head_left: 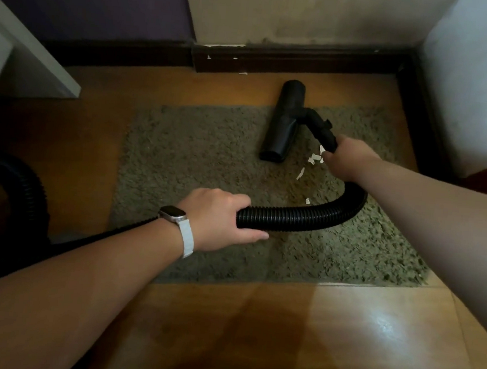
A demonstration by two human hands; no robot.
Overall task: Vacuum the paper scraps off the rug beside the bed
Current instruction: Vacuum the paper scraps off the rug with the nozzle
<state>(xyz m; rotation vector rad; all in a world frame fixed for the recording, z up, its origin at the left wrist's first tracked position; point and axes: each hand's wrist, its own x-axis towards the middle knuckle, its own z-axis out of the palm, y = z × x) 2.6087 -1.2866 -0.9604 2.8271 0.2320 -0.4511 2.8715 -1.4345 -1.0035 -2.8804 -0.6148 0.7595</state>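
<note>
A shaggy grey-green rug (197, 163) lies on the wooden floor. The black vacuum nozzle head (282, 123) rests on the rug's far edge, partly over bare floor. My right hand (347, 159) grips the black tube just behind the nozzle. My left hand (219, 217), with a white watch on its wrist, grips the ribbed black hose (301, 215), which curves between the two hands. Several white paper scraps (314, 159) lie on the rug beside the nozzle and my right hand; one more scrap (307, 201) sits near the hose.
A dark skirting board (275, 61) runs along the far wall, with a small white scrap (243, 73) on the floor beneath it. White furniture (27, 59) stands at the left, a white surface (471, 85) at the right. The hose loops back at left (29, 185).
</note>
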